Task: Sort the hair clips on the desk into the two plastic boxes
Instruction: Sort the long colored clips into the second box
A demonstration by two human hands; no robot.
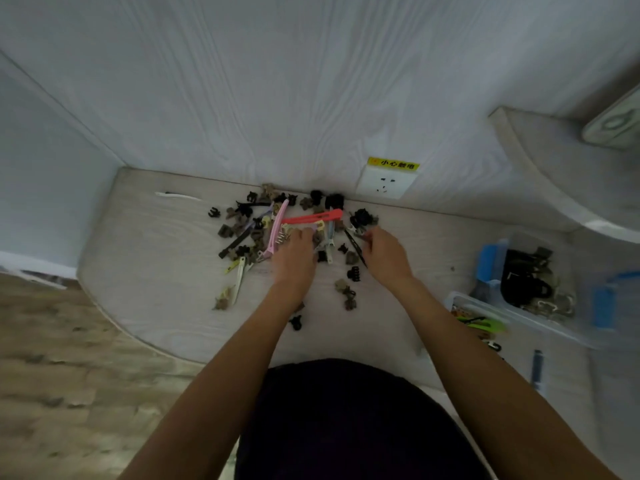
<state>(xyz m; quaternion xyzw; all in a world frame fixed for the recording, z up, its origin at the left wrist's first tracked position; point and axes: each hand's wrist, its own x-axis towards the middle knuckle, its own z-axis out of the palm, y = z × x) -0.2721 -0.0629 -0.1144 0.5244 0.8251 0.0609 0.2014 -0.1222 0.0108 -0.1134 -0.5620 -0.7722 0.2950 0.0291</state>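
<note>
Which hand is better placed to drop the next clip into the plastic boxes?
Probably the right hand. It is nearer the two plastic boxes at the desk's right side and seems to pinch a thin black clip already. The left hand is deep in the pile, farther away.

Pale wood-grain desk (156, 289): scattered hair clips (277, 230), two plastic boxes (526, 306).

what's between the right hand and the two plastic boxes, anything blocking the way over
Nothing visible blocks it. From the right hand to the near box and the far box there is only bare desk; the scattered clips lie left of that path.
</note>
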